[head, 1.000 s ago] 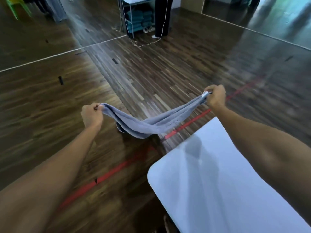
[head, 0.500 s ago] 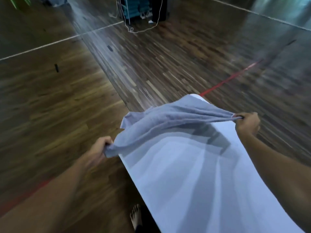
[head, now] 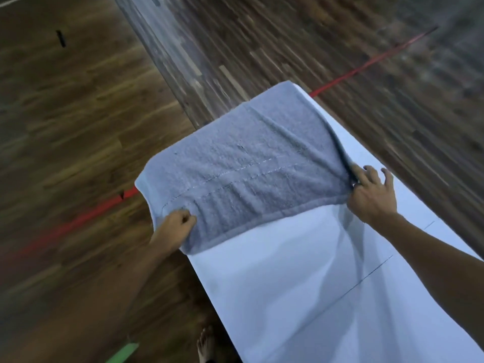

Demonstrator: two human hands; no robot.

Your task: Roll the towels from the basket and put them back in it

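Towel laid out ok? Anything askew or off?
Yes: the towel sits off-centre, its left part hanging past the table edge where the left hand grips it. A raised fold runs by the right hand.

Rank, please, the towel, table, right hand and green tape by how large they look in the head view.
1. table
2. towel
3. right hand
4. green tape, partly cut off by the frame
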